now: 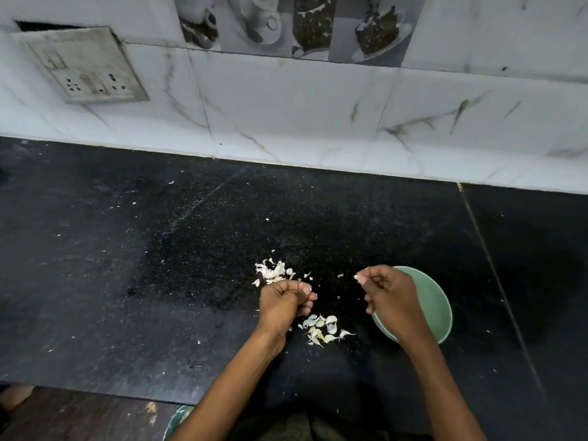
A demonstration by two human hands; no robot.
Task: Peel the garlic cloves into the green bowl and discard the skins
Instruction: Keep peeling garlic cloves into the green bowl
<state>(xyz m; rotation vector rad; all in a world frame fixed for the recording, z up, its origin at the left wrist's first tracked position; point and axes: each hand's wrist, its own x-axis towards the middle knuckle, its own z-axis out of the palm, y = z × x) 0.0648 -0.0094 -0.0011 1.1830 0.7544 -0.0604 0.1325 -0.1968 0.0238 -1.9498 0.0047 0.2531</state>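
The green bowl (436,300) stands on the black counter (159,265) at the right, partly hidden by my right hand (388,294). That hand is above the bowl's left rim, pinching a small pale scrap, apparently garlic skin (359,277), between thumb and forefinger. My left hand (283,302) is curled with its fingertips together; whether it holds a clove is hidden. Several unpeeled garlic cloves (321,329) lie between my hands. A heap of peeled skins (273,272) sits just beyond my left hand.
A marble-tiled wall (318,116) backs the counter, with a socket plate (86,68) at the upper left. The counter's front edge runs low on the left. Below it, a green-rimmed container (178,418) shows beside my left forearm. Tiny skin flecks dot the counter.
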